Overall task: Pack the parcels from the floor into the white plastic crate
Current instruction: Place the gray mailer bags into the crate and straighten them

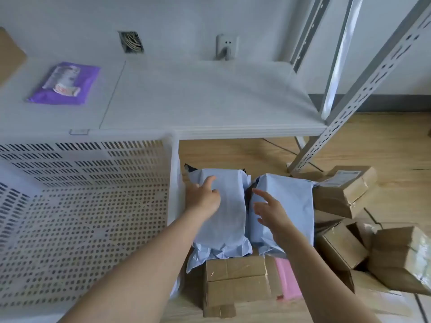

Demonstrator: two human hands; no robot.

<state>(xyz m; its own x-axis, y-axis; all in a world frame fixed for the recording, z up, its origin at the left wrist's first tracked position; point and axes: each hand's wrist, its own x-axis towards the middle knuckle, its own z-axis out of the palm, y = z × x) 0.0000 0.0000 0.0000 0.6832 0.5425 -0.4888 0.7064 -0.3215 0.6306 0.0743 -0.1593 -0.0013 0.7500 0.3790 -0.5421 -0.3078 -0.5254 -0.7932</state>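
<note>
Parcels lay heaped on the wooden floor [384,145] just right of the white plastic crate [172,183]: two pale blue mailer bags side by side, brown cardboard boxes [235,280] around them, a pink packet [288,280] wedged between. Left hand [204,198] rested on the left blue bag [224,220], fingers curled over its upper part. Right hand [270,212] hovered at the right blue bag [296,206], fingers spread and relaxed, gripping nothing. Purple packet [64,83] sat on the white shelf [210,101] near its far left corner.
</note>
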